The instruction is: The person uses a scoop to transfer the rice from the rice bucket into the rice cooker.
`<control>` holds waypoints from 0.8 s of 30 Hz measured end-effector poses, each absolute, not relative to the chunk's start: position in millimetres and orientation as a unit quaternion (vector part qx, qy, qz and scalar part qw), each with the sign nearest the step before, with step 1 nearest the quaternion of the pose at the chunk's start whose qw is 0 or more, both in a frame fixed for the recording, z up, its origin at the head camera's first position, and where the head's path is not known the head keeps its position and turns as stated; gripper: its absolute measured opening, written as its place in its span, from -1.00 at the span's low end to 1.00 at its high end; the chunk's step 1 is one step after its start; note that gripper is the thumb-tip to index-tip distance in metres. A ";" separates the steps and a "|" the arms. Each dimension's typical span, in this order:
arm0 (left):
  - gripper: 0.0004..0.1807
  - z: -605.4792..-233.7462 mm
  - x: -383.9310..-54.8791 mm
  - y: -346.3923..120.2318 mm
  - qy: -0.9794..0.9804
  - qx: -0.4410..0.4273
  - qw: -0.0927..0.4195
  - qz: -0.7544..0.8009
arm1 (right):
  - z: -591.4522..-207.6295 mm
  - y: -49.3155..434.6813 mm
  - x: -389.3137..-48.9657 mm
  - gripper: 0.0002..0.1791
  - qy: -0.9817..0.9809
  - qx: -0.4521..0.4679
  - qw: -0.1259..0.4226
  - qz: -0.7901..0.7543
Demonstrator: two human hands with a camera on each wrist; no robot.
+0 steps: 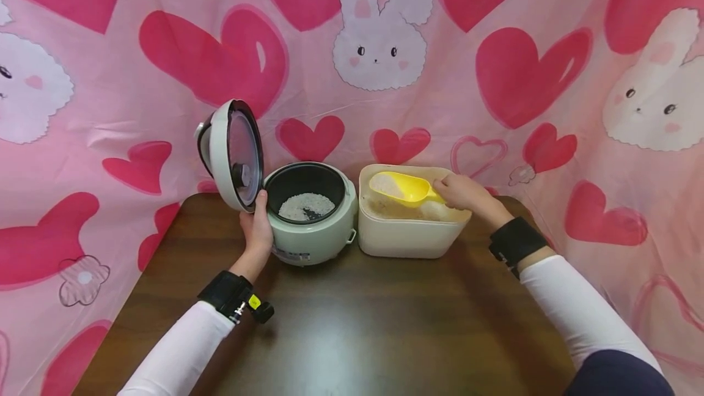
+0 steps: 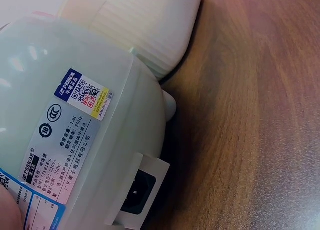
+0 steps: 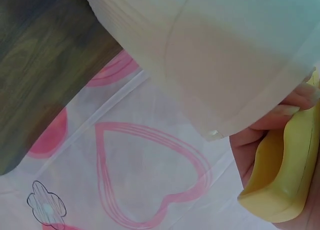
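My right hand (image 1: pixel 458 192) grips the handle of a yellow scoop (image 1: pixel 416 190), which carries white rice and is held over a cream bin (image 1: pixel 409 238). The right wrist view shows fingers curled round the scoop handle (image 3: pixel 292 175) beside the bin's wall. To the left stands a pale green rice cooker (image 1: pixel 308 243), its lid (image 1: pixel 221 161) raised upright. White rice (image 1: pixel 299 205) lies in its dark inner pot, leaving a patch of the bottom bare. My left hand (image 1: pixel 255 234) rests against the cooker's left side by the lid hinge, thumb pointing up, other fingers mostly hidden.
Both containers stand side by side near the back of a brown wooden table (image 1: pixel 330 329). Behind them hangs a pink cloth (image 1: pixel 308 96) with hearts and rabbits. On the cooker's side are printed labels (image 2: pixel 65 150) and a power socket (image 2: pixel 140 191).
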State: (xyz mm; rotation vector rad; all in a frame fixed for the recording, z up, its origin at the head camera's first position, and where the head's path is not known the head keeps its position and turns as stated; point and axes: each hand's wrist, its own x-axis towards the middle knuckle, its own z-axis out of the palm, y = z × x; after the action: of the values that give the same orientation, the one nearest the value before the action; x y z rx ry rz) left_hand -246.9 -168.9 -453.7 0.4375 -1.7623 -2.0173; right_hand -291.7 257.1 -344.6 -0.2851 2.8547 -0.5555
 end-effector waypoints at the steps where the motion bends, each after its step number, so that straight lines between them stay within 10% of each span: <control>1: -0.35 -453.2 -246.8 -169.1 -0.634 0.159 0.213 -0.726 | -344.0 257.2 -292.5 -0.49 0.970 -0.098 0.108 -0.196; 24: -0.37 -455.3 -249.3 -167.1 -0.633 0.180 0.214 -0.722 | -295.2 234.2 -302.5 -0.54 0.960 -0.122 0.086 -0.238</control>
State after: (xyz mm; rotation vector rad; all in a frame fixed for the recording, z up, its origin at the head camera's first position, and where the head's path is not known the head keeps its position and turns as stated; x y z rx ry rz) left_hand -249.3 -167.1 -455.3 0.4991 -1.7551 -2.0039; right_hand -302.5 234.2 -295.2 -0.3639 2.8609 -0.7091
